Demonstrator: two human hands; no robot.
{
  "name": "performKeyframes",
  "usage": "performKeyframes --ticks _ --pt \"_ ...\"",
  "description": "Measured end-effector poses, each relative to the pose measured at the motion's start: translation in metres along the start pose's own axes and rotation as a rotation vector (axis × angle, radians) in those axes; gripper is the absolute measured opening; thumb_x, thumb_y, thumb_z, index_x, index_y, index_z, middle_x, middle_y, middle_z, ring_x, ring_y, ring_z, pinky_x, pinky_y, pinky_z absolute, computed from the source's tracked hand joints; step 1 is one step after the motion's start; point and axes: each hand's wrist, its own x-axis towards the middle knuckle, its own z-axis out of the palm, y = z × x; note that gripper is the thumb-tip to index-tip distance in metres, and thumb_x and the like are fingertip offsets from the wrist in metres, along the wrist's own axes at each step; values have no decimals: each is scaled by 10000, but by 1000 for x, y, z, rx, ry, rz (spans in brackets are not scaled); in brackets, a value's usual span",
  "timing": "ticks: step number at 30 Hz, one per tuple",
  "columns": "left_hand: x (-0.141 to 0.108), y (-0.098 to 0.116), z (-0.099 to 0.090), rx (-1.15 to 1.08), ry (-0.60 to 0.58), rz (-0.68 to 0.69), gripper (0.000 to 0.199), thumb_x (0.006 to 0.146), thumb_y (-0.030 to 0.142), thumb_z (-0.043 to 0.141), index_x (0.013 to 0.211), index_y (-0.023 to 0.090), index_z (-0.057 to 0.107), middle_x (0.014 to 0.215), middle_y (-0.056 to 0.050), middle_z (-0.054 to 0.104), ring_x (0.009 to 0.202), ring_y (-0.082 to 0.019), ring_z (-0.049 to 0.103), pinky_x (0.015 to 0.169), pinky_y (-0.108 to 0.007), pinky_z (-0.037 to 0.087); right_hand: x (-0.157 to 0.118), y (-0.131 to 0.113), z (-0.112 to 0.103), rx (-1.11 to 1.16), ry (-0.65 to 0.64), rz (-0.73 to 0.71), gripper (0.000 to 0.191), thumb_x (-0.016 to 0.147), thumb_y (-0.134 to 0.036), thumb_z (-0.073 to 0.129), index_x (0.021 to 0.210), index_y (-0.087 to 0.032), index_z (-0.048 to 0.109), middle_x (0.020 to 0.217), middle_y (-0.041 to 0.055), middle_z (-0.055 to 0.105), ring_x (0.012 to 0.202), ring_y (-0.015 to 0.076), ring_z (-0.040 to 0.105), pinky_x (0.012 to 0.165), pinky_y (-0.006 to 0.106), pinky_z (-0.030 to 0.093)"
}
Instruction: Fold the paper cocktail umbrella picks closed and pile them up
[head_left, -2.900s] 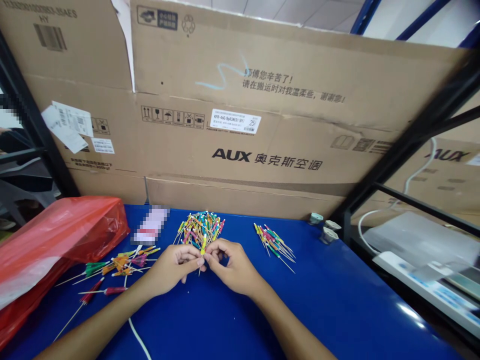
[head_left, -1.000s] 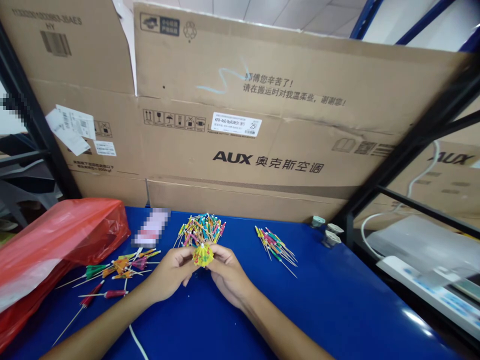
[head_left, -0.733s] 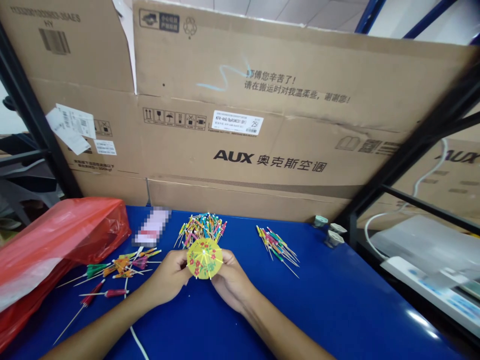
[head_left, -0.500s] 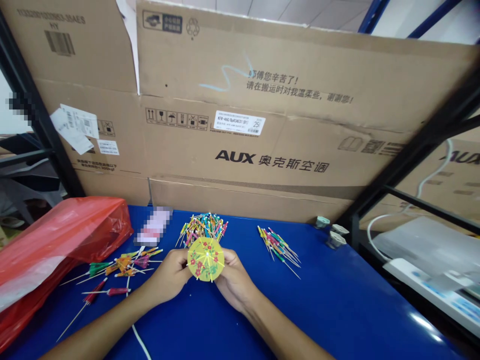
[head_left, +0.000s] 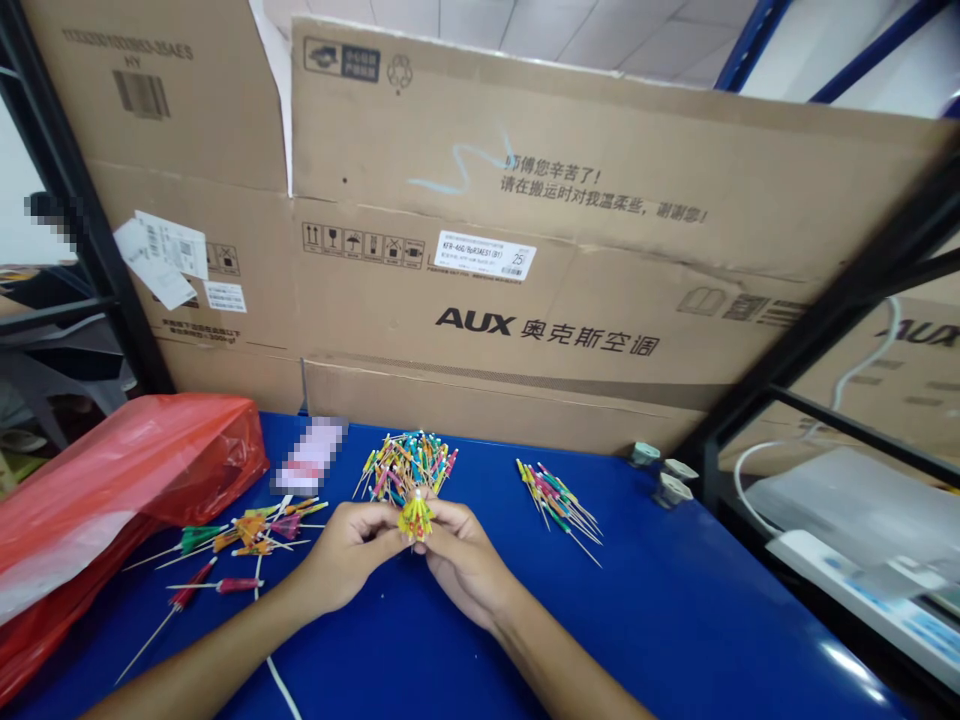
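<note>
Paper cocktail umbrella (head_left: pixel 416 518), its yellow canopy spread wide a moment ago, is now folded down into a narrow bundle on its stick. It sits between the two hands, just in front of the heap of cocktail umbrellas (head_left: pixel 405 465). Both grips are closed on it: the fingertips of the left hand (head_left: pixel 352 550) and the right hand (head_left: pixel 465 562) pinch the folded paper from either side, and the hands nearly meet around it.

All else lies around that heap on the blue desk (head_left: pixel 675 620). Well to its right is a smaller bunch of folded umbrellas (head_left: pixel 556 498), sticks fanned toward the lower right, and beyond that stand three small cups (head_left: pixel 660 475). To its lower left is a looser scatter of umbrellas (head_left: pixel 247 530) in green, orange and red. Farther left, a red plastic bag (head_left: pixel 112 480) slumps across the desk. Behind the heap, a large AUX cardboard carton (head_left: pixel 480 250) stands upright, and below it a thin white cable (head_left: pixel 279 680) crosses the desk.
</note>
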Motion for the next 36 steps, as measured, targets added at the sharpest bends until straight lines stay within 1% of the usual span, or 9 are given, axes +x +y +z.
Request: performKeyframes --ticks 3,7,12,19,23,26,28,32,36 --pt "1 -2 1 -24 -9 -30 313 834 437 692 766 144 776 759 -91 757 668 -190 657 625 -266 501 -2 1 0 32 -9 35 258 732 -420 816 769 -179 731 723 18 551 627 124 411 602 256 366" --pt "2 -4 3 -7 -29 -82 304 802 443 723 844 149 790 736 -84 758 417 -95 492 411 -209 354 -1 2 -3 113 -14 67 256 731 -399 816 807 -175 719 701 15 564 613 122 420 587 249 362" --pt "0 1 8 17 -53 -51 263 817 417 709 858 175 804 781 -91 773 431 -94 494 421 -213 340 0 0 -5 158 -16 115 270 733 -404 810 811 -173 695 683 5 560 572 105 396 557 240 327" --pt "-3 -1 9 49 -35 -85 288 814 438 714 836 160 788 556 -22 674 361 -72 422 380 -197 281 -2 -3 -5 162 -67 169 268 727 -386 820 827 -166 704 682 4 563 596 110 421 615 245 374" --pt "-1 4 0 92 27 -30 262 853 410 679 884 167 773 641 -29 699 452 -97 510 445 -205 373 0 -3 -8 52 -15 76 306 741 -445 798 866 -173 731 803 56 649 733 166 521 698 283 429" --pt "2 7 -7 7 202 37 254 876 380 651 975 170 755 850 -73 747 684 -161 638 606 -244 492 4 0 -11 -28 15 57 279 747 -430 798 828 -171 731 808 51 642 711 152 490 634 255 399" --pt "4 7 -10 -30 227 40 284 859 367 674 1060 179 744 917 -78 746 786 -189 659 682 -268 519 5 3 -12 -83 9 75 264 750 -419 800 802 -171 724 740 26 605 656 132 441 598 242 369" --pt "5 6 -10 -31 213 23 244 823 364 717 962 170 770 895 -68 732 780 -188 656 680 -259 513 6 6 -13 -189 -18 86 270 775 -436 777 786 -173 714 676 1 560 636 124 428 584 236 351" --pt "6 7 -12 -71 289 7 228 819 375 717 873 157 754 818 -54 723 709 -161 627 632 -235 484 4 4 -12 -290 -19 75 272 787 -428 767 881 -177 726 761 9 616 682 125 492 633 245 385"
